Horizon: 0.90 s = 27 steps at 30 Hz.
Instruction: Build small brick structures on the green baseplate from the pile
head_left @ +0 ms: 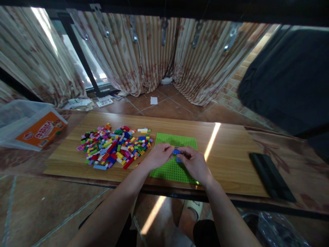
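Over a green studded baseplate (164, 173), both of my hands meet at a small blue toy brick (176, 151). My left hand (162, 155) pinches it from the left with thumb and finger. From the right, the fingers of my right hand (193, 161) close on its other end. Just below, another blue brick (179, 160) shows on the baseplate, partly covered by my right hand. A wide heap of loose, many-coloured toy bricks (113, 145) lies left of the baseplate.
A clear plastic tub (24, 115) with an orange label stands at the table's far left. On the right lies a long dark object (271, 176). The wooden board (228, 161) spans the table, crossed by a strip of sunlight. Striped curtains (151, 58) hang beyond.
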Each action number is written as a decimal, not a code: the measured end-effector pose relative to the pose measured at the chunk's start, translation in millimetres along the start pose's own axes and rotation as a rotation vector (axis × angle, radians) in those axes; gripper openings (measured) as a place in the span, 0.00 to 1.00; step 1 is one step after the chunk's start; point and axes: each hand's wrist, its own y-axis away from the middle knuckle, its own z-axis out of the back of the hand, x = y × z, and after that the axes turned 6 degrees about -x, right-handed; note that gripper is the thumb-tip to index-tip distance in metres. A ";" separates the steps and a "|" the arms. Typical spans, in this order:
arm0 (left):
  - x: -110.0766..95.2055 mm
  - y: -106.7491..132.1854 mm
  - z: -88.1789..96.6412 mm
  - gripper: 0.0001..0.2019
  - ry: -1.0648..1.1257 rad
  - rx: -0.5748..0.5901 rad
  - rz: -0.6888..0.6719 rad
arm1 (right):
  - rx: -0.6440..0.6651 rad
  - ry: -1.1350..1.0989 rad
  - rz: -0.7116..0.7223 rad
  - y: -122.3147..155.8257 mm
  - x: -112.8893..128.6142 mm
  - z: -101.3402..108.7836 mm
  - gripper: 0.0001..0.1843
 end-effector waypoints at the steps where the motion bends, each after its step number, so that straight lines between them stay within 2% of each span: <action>1: 0.6 0.0 0.4 0.18 -0.010 -0.007 -0.006 | 0.003 0.010 0.009 0.0 0.9 0.6 0.12; 10: 11.1 -0.9 6.4 0.13 -0.105 -0.033 -0.034 | 0.032 0.129 0.068 -0.5 6.5 3.7 0.11; 19: 15.3 -3.6 22.2 0.11 -0.264 -0.202 0.012 | -0.007 0.244 0.092 -0.6 4.5 -1.8 0.12; 27: 12.2 -1.9 20.7 0.12 -0.342 -0.140 -0.040 | -0.082 0.403 0.154 2.8 13.4 -17.5 0.10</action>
